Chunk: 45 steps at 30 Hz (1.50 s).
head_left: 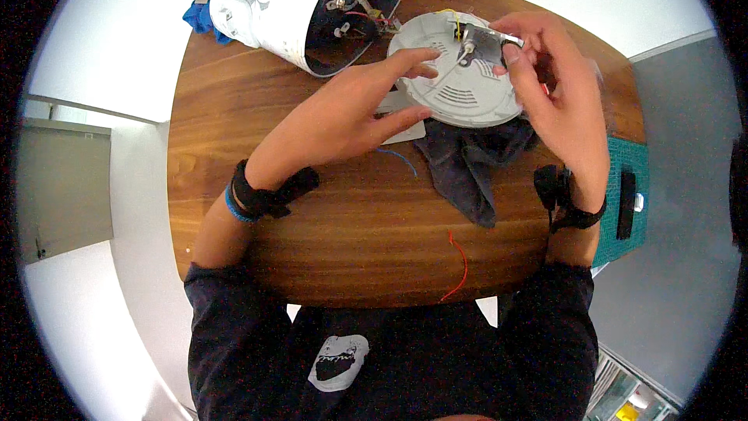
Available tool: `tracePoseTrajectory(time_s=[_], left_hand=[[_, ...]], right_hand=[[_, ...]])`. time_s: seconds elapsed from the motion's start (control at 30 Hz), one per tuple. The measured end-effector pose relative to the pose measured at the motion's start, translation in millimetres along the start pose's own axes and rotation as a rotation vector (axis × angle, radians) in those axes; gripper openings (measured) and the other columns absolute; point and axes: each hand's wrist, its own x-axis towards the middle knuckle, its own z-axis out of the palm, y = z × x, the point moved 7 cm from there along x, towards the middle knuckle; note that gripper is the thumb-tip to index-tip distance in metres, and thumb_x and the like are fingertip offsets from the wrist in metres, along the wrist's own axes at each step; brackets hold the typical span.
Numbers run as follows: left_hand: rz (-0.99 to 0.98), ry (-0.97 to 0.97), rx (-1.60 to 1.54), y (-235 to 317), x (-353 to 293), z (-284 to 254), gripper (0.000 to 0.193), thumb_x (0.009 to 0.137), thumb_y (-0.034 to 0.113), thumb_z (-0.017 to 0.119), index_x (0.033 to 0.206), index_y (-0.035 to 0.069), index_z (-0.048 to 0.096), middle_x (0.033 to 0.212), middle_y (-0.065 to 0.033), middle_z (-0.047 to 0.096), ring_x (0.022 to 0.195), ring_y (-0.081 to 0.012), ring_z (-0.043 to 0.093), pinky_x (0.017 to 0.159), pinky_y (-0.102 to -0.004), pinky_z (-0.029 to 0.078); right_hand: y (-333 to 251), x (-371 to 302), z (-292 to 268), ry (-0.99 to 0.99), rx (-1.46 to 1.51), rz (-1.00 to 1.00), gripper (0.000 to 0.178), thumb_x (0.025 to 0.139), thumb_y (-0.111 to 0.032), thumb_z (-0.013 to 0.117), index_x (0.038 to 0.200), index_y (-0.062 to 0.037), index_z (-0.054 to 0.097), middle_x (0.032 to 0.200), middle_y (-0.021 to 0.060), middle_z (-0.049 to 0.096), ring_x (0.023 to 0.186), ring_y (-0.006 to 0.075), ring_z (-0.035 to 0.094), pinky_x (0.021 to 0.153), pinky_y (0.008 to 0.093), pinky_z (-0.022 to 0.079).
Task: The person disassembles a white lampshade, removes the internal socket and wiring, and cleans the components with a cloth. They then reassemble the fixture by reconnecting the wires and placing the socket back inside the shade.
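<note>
A round light-grey plastic disc with vent slots (444,97) lies at the far middle of the table, partly on a dark grey cloth (467,175). On its upper right sits a small dark-grey boxy part (485,45) with a pale stem and a yellow wire near it. My right hand (565,90) pinches the right end of this boxy part between thumb and fingers; some fingers are hidden behind it. My left hand (351,113) hovers at the disc's left edge, fingers apart and holding nothing. Whether its fingertips touch the disc, I cannot tell.
A white flower-patterned housing (269,8) lies on its side at the back left, wires and metal parts inside its dark opening. A blue cloth (201,12) is behind it. Nearer lie a blue wire (401,157) and a red wire (465,265). A green cutting mat (633,222) is at right.
</note>
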Motion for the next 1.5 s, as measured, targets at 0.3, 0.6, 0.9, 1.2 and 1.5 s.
tracePoseTrajectory(time_s=[0.3,0.6,0.9,1.2,1.5], left_hand=[[-0.093,0.043,-0.015,22.0,-7.5,-26.5,0.024,0.102,0.004,0.066,0.125,-0.001,0.068,0.108,-0.0114,0.076,0.103,-0.0197,0.073,0.094,-0.0336,0.057],[-0.108,0.120,0.032,38.4,-12.4,-45.0,0.022,0.100,0.005,0.068,0.121,0.002,0.071,0.103,-0.0066,0.076,0.099,-0.0140,0.071,0.087,-0.0305,0.057],[-0.023,0.077,0.255,23.5,-16.5,-46.4,0.026,0.099,0.003,0.066,0.124,0.003,0.071,0.111,-0.0143,0.077,0.099,-0.0252,0.075,0.087,-0.0349,0.058],[-0.187,-0.247,0.306,12.0,-27.0,-24.7,0.041,0.098,0.009,0.069,0.139,0.006,0.065,0.115,-0.0178,0.076,0.097,-0.0322,0.076,0.083,-0.0406,0.060],[-0.134,-0.120,0.077,19.3,-23.3,-13.3,0.043,0.101,0.017,0.070,0.141,0.004,0.062,0.113,-0.0194,0.076,0.098,-0.0324,0.076,0.085,-0.0407,0.060]], right_hand=[[-11.6,-13.9,44.9,-0.339,0.322,-0.069,0.040,0.103,-0.003,0.060,0.142,-0.0082,0.056,0.103,0.0111,0.068,0.079,0.0194,0.069,0.072,0.0330,0.056],[-1.9,-12.4,48.7,-0.312,0.104,-0.289,0.037,0.098,-0.006,0.064,0.134,-0.0076,0.059,0.122,0.0187,0.068,0.110,0.0410,0.067,0.093,0.0465,0.055],[8.5,-10.8,48.3,-0.331,-0.025,-0.231,0.036,0.101,-0.013,0.065,0.136,-0.0116,0.058,0.105,0.0214,0.070,0.096,0.0428,0.070,0.084,0.0499,0.055],[20.0,-5.9,45.6,-0.307,0.084,-0.080,0.032,0.100,-0.009,0.067,0.132,-0.0104,0.065,0.101,0.0170,0.071,0.083,0.0276,0.073,0.076,0.0402,0.057],[4.5,-10.1,58.1,-0.317,0.185,-0.299,0.026,0.087,0.001,0.075,0.112,-0.0025,0.067,0.105,0.0144,0.072,0.093,0.0310,0.075,0.084,0.0378,0.062]])
